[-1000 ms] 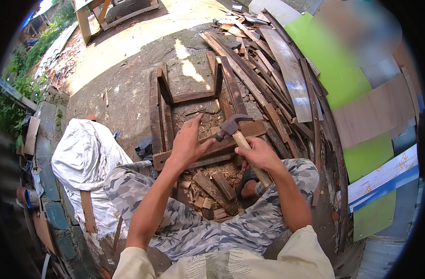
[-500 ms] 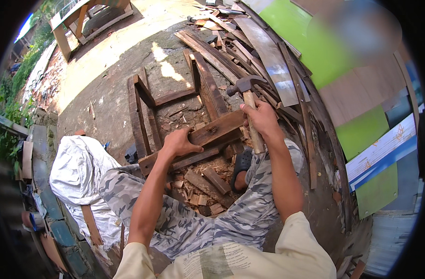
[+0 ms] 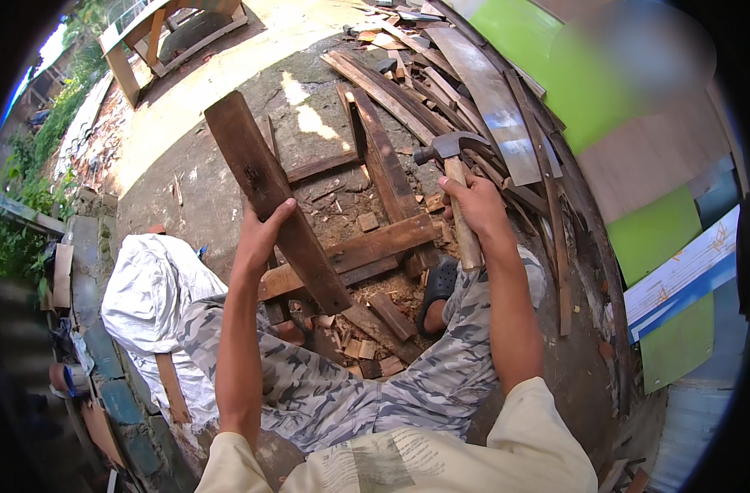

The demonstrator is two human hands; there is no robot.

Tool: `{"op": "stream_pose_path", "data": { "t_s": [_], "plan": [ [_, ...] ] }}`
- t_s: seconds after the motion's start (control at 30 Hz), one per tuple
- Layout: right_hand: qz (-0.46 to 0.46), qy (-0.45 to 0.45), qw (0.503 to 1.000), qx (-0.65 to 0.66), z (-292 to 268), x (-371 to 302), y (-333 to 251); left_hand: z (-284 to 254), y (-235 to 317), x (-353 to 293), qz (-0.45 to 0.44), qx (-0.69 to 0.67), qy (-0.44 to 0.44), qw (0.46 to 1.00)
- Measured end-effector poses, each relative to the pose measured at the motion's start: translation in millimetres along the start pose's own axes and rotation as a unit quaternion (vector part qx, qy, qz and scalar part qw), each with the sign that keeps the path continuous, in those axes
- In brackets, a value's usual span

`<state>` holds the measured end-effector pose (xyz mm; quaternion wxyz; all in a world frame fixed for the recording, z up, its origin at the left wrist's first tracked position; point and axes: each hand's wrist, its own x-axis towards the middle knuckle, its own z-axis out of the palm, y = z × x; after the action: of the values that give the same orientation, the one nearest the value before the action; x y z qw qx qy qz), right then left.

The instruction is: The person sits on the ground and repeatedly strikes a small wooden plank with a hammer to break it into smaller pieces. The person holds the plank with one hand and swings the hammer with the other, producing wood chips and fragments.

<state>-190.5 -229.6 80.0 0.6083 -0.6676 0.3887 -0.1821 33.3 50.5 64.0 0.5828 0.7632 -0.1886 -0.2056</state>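
My left hand (image 3: 264, 234) is closed round a dark brown wooden board (image 3: 270, 189), its thumb lying across the face. The board slants from the upper left down toward my knees and hides part of the frame behind it. In my right hand (image 3: 475, 205) is a claw hammer (image 3: 450, 152), gripped by its pale wooden handle with the head up. Between my legs a rough wooden frame (image 3: 383, 168) stands on the ground. Its near crosspiece (image 3: 383, 245) passes behind the lower end of the board.
Loose wood offcuts (image 3: 373, 349) lie between my feet. Long planks (image 3: 391, 94) are piled at the far right, beside leaning green panels (image 3: 654, 234). A white cloth (image 3: 165, 283) lies at my left knee, near a low block wall (image 3: 104, 353). A wooden bench (image 3: 157, 41) stands far left.
My left hand has lifted the board off the near crosspiece and swung it from lying crosswise to a steep slant. My right hand with the hammer has shifted slightly right, away from the board.
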Motion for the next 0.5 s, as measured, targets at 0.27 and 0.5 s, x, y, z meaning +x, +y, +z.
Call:
{"op": "stream_pose_path", "data": {
  "t_s": [0.27, 0.5],
  "plan": [
    [0.012, -0.026, 1.0, 0.011, 1, 1, -3, 10, -16, -43, -0.151, -0.163, 0.142, 0.964],
    [0.016, -0.039, 0.999, 0.008, -1, -4, -6, 40, -42, -73, -0.225, -0.299, 0.216, 0.902]
  ]
}}
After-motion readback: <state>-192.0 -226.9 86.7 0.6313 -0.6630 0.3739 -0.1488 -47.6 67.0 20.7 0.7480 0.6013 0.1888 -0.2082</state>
